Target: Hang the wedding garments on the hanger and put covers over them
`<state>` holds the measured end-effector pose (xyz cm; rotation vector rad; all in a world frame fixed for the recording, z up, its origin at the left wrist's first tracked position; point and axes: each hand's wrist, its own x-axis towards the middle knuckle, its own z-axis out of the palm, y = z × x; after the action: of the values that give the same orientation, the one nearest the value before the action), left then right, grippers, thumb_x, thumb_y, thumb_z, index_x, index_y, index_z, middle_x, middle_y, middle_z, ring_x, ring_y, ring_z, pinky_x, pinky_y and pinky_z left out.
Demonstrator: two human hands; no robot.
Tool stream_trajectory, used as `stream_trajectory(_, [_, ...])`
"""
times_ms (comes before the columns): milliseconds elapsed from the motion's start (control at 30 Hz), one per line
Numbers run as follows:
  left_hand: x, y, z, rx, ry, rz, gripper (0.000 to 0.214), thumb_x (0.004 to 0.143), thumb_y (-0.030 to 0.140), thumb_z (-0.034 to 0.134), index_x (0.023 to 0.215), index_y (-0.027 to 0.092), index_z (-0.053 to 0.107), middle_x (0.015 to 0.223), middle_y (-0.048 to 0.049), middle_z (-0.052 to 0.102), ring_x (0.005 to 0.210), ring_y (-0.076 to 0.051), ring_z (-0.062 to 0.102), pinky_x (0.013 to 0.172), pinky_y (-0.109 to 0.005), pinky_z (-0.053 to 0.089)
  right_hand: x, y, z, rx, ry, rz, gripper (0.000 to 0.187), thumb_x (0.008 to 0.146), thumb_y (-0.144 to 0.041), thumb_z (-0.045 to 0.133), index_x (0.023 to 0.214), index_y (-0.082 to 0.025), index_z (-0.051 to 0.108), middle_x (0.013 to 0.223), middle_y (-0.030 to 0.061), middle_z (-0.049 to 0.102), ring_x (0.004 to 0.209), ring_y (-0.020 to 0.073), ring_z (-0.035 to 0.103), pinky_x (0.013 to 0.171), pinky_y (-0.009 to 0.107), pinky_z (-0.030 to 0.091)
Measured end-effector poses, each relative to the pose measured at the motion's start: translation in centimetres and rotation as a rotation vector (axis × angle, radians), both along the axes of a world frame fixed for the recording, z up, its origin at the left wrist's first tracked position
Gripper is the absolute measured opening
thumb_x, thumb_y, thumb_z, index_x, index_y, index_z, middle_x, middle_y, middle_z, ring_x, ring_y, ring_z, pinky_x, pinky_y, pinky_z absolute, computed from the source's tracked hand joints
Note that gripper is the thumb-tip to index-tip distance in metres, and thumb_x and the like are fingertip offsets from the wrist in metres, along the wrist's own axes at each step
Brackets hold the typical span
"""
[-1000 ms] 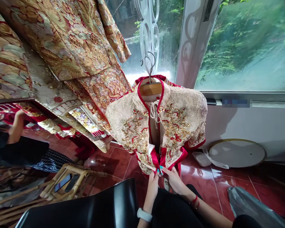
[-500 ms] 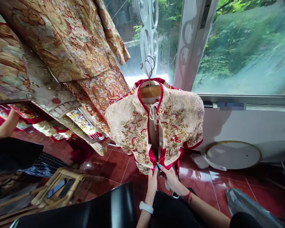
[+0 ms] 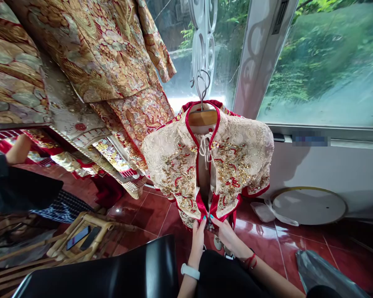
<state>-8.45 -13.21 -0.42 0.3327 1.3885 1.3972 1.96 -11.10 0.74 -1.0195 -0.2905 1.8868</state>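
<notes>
A cream jacket (image 3: 242,145) with gold beading and red satin trim hangs from a hanger (image 3: 203,118) with a wooden bar. Its front stands apart down the middle, and a pale cord is tied in a bow (image 3: 206,145) below the collar. My left hand (image 3: 198,236) pinches the red lower edge of the front panel on the left. Close beside it, my right hand (image 3: 225,234) pinches the matching edge of the other panel. The two lower corners nearly meet between my fingers; I cannot tell whether a fastener is there.
Gold and red patterned garments (image 3: 112,54) hang at the left. Another person's arm (image 3: 20,149) reaches in at the far left. A bamboo stool (image 3: 81,248) bears two phones. A black chair (image 3: 112,269) is near me, and a round white board (image 3: 309,206) leans at the wall.
The view has shifted slightly, so most of the scene sits further right. Both my hands keep their pinch on the jacket's lower edges. The other person's arm has moved a little.
</notes>
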Motion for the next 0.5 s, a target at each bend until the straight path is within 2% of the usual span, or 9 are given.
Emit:
stream_trajectory(133, [0.4,0.8,0.8,0.051,-0.190,0.118,0.046,0.052,0.043,0.088,0.085,0.018,0.068,0.083,-0.0023,0.072,0.077,-0.019,0.065,0.081,-0.034,0.049,0.0,-0.3,-0.4,-0.011,0.018,0.015,0.039,0.055,-0.035,0.090,0.083,-0.019,0.069,0.077,0.0007,0.070,0.063,0.0140,0.062,0.057,0.026,0.050])
stream_trajectory(200, [0.6,1.2,1.2,0.088,-0.205,0.141,0.046,0.051,0.042,0.089,0.084,0.017,0.068,0.081,-0.0016,0.072,0.074,-0.017,0.064,0.077,-0.032,0.050,-0.1,-0.4,-0.6,-0.016,0.017,0.004,0.040,0.054,-0.034,0.090,0.085,-0.019,0.068,0.079,0.0009,0.071,0.065,0.0144,0.063,0.058,0.025,0.050])
stream_trajectory(333, [0.4,1.2,1.9,0.142,-0.125,0.092,0.048,0.051,0.040,0.090,0.086,0.014,0.069,0.084,-0.0052,0.074,0.076,-0.019,0.066,0.078,-0.033,0.050,-0.4,-0.4,-0.8,-0.045,0.024,-0.007,0.043,0.051,-0.032,0.091,0.085,-0.020,0.067,0.081,0.0018,0.072,0.068,0.0162,0.064,0.059,0.026,0.051])
stream_trajectory(500, [-0.1,0.8,2.0,0.143,0.039,0.014,0.044,0.058,0.045,0.086,0.082,0.012,0.071,0.081,-0.0077,0.075,0.073,-0.020,0.066,0.074,-0.034,0.051,-1.3,-0.4,-0.9,-0.021,-0.001,-0.054,0.042,0.049,-0.036,0.090,0.082,-0.021,0.067,0.080,0.0019,0.072,0.070,0.0187,0.064,0.059,0.028,0.051])
